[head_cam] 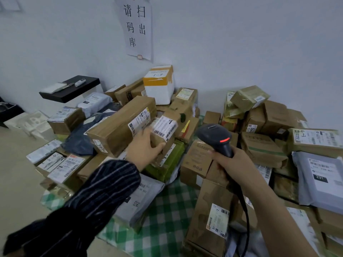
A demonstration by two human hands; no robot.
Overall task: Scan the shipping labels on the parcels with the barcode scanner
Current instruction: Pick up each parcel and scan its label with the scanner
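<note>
Head view looks down on a heap of parcels (263,145) piled on a green checked cloth (167,210) against a pale wall. The left hand (146,145), coming out of a dark striped sleeve (96,197), grips a small brown parcel (157,140) near the middle of the heap, thumb on its near face and fingers curled under its lower edge. A white shipping label (164,128) wraps over the top of that parcel and faces the camera, tilted. The right hand (233,164) is closed around the handle of a black barcode scanner (217,138), held above the boxes just to the right of the small parcel and apart from it (a red light glows on the back of its head). Its black cable (245,216) hangs down past the right wrist. A long cardboard box (118,127) lies just left of the held parcel, and a white foam box (159,86) with orange tape stands behind it. A grey mailer bag (323,179) lies at the right. A paper notice (136,26) hangs on the wall, and a black shelf (70,89) sits at the left.
</note>
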